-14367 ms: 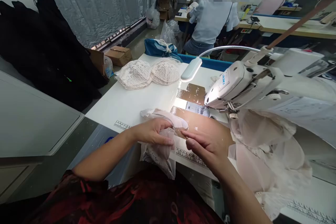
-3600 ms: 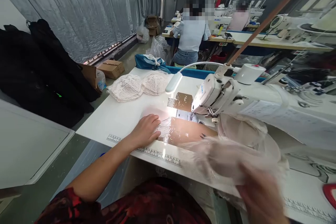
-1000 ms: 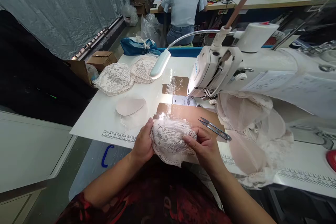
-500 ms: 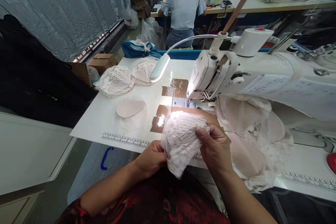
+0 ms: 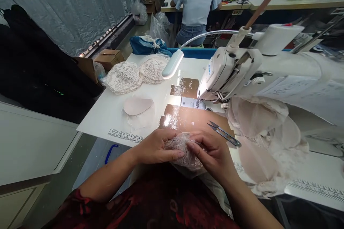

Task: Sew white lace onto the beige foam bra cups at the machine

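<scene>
One white table [image 5: 104,120] spans mid-frame; at lower centre the left hand [image 5: 156,146] and right hand [image 5: 215,152] both pinch one lace piece [image 5: 191,161]. One pair of snips [image 5: 233,141] lies right of centre, two lace bundles [image 5: 122,78] upper left.

Blackish top [image 5: 145,204], mottled dark-red print; left sleeve [image 5: 80,200] short, same pattern, ending near elbow; forearms [image 5: 110,177] bare
</scene>
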Available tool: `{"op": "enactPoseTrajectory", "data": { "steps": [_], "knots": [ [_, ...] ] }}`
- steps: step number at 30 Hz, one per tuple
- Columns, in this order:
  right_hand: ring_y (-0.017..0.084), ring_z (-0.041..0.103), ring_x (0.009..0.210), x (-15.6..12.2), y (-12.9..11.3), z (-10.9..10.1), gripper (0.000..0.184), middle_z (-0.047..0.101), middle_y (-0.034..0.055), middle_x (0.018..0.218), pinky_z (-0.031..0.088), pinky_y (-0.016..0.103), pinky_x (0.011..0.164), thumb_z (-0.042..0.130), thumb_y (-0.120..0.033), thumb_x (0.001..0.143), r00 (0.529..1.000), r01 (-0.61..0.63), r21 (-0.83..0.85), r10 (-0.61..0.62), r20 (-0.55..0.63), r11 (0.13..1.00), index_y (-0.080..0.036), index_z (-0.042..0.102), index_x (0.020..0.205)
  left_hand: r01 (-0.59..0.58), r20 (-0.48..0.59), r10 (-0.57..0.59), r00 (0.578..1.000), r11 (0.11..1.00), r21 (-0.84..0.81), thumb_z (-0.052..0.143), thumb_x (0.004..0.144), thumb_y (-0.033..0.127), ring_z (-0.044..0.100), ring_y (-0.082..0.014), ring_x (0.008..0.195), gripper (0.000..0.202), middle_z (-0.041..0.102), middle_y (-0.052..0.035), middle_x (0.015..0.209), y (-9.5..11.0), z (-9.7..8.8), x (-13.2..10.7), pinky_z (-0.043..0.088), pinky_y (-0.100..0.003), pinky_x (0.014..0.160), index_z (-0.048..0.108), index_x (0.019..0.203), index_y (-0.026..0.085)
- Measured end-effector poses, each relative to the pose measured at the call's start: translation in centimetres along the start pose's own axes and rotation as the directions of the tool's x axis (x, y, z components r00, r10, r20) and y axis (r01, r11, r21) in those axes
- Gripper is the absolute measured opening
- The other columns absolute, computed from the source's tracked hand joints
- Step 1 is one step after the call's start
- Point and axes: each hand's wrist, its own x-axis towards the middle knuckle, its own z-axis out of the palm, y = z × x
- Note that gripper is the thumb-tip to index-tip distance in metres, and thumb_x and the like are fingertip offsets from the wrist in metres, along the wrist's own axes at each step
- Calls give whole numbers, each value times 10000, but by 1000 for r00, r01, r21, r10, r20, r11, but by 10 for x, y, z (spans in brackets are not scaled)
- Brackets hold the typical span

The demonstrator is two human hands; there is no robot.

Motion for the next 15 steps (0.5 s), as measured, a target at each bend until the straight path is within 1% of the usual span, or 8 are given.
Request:
{"op": "enactPoseTrajectory", "data": {
  "steps": [2, 4, 6, 8, 11, 15],
  "knots": [
    [168, 644, 801, 1, 1, -1, 124, 695, 17, 786, 487, 275, 722, 629, -229, 837, 998, 20, -51, -23, -57, 999, -204, 641, 716, -24, 3, 24, 1000, 1000, -4, 641, 821, 331, 474, -112, 701, 241, 539, 10, 761, -2, 2, 0, 379, -208, 628, 641, 938, 120],
    [156, 637, 724, 3, 2, -1, 138, 688, 15, 750, 484, 263, 659, 648, -230, 819, 995, 9, -85, -17, -98, 996, -201, 628, 686, -40, 3, 40, 999, 999, -25, 632, 830, 336, 486, -119, 711, 265, 561, 0, 776, -1, 2, 1, 386, -215, 642, 647, 979, 117],
    [145, 624, 670, 4, 1, 0, 145, 681, 11, 719, 476, 251, 614, 661, -237, 808, 993, -6, -96, -5, -121, 995, -198, 624, 673, -51, -12, 50, 999, 997, -56, 618, 844, 342, 495, -122, 714, 267, 569, -6, 781, 0, 1, 3, 392, -215, 644, 649, 984, 117],
    [137, 614, 638, 5, 0, 1, 147, 677, 8, 696, 470, 241, 587, 664, -245, 806, 991, -21, -96, 9, -131, 995, -196, 631, 672, -58, -32, 56, 998, 996, -69, 594, 862, 345, 489, -118, 704, 252, 556, -5, 764, 1, 0, 6, 387, -210, 632, 650, 950, 116],
    [128, 590, 584, 5, -1, 2, 165, 666, 7, 652, 448, 233, 536, 662, -270, 808, 990, -56, -94, 43, -134, 994, -190, 640, 665, -64, -47, 62, 997, 997, -46, 557, 887, 342, 452, -106, 668, 245, 507, 5, 711, 1, 0, 10, 360, -204, 600, 636, 858, 112],
    [132, 569, 561, 5, 2, 1, 199, 652, 16, 624, 419, 237, 505, 663, -316, 802, 985, -115, -87, 102, -139, 990, -185, 647, 652, -92, -53, 91, 994, 996, -14, 511, 910, 324, 395, -95, 624, 282, 422, 22, 652, 1, 2, 13, 324, -207, 570, 565, 720, 122]
  ]
}}
